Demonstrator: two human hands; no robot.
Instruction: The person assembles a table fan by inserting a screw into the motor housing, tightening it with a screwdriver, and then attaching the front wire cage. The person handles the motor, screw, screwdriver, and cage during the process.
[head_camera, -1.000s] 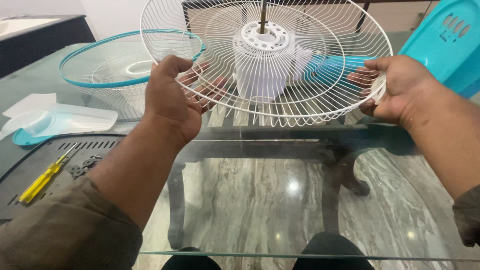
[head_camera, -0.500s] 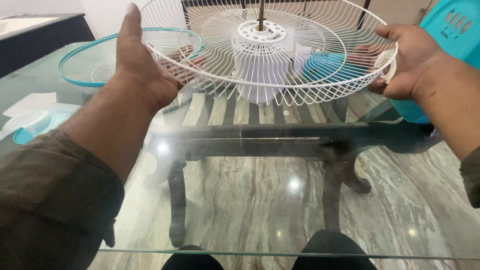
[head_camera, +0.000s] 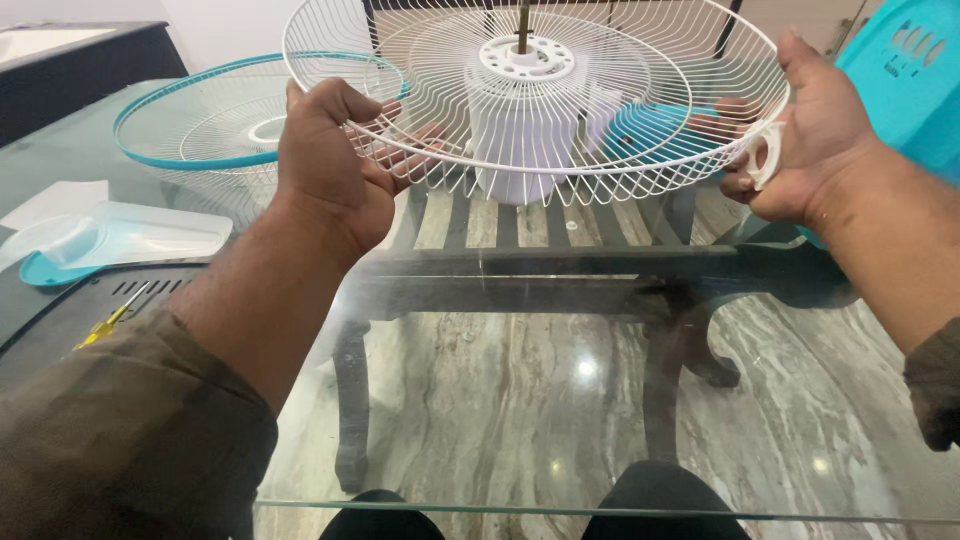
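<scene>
Both hands hold a white wire fan guard by its rim: the left hand grips the near-left edge, the right hand the right edge. Behind the left hand lies a teal-rimmed guard. Under the hands is a glass table.

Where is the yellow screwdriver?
The yellow screwdriver lies at the left edge of the head view, on the black vented panel, just beyond the left sleeve.
</scene>
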